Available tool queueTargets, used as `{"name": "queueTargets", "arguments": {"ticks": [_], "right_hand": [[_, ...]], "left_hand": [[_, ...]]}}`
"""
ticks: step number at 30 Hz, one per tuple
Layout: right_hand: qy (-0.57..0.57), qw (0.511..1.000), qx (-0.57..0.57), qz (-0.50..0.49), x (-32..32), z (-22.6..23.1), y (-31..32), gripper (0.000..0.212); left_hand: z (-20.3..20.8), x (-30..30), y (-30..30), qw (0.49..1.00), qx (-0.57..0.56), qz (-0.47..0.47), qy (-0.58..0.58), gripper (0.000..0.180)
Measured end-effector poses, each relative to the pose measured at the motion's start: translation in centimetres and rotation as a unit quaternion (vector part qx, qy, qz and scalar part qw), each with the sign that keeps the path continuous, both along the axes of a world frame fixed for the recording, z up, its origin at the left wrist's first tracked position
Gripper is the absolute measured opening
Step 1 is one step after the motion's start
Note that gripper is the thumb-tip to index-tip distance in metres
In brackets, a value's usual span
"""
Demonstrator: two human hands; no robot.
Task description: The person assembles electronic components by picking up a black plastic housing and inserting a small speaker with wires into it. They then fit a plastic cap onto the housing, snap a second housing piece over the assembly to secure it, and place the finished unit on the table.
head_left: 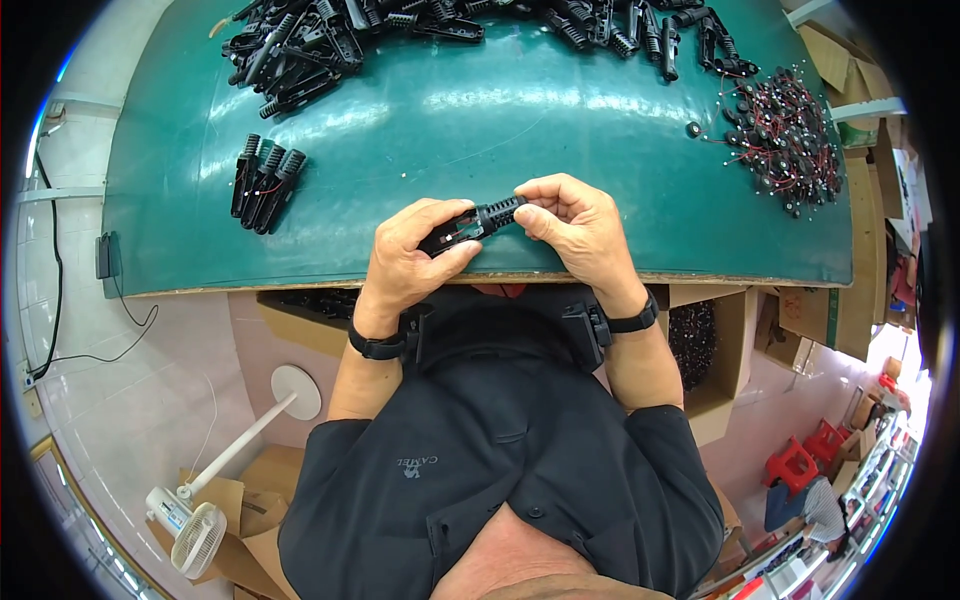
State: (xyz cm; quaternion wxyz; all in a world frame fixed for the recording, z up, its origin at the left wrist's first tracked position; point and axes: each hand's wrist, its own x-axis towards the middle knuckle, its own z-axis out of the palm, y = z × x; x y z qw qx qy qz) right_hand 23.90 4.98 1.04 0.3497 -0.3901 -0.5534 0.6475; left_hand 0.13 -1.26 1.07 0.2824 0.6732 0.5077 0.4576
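Both my hands hold one black plastic part [478, 222] just above the near edge of the green table [450, 120]. The part is long and narrow with a ribbed end pointing right and a bit of red wire showing inside. My left hand [412, 255] grips its left end, thumb on top. My right hand [578, 232] pinches the ribbed end with its fingertips. A black band sits on each wrist.
Three matching black parts [264, 182] lie side by side at the left of the table. A big heap of such parts [330, 45] runs along the far edge. A pile of small black pieces with red and white wires [790, 140] lies at right. Cardboard boxes [720, 350] stand under the table, a white fan [200, 535] on the floor.
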Motion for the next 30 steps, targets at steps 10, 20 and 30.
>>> {"name": "queueTargets", "arguments": {"ticks": [10, 20, 30], "right_hand": [[-0.139, 0.958, 0.245, -0.054, -0.7, 0.4, -1.1, 0.033], [-0.1, 0.928, 0.315, -0.173, -3.1, -2.0, -2.3, 0.032], [-0.151, 0.873, 0.415, -0.206, -3.4, -1.7, -2.2, 0.04]], "left_hand": [[-0.5, 0.3, 0.4, 1.0, 0.012, 0.019, 0.016, 0.043], [-0.7, 0.6, 0.6, 0.999, 0.009, 0.04, 0.003, 0.042], [-0.5, 0.5, 0.5, 0.999, 0.005, 0.045, 0.002, 0.044]]}}
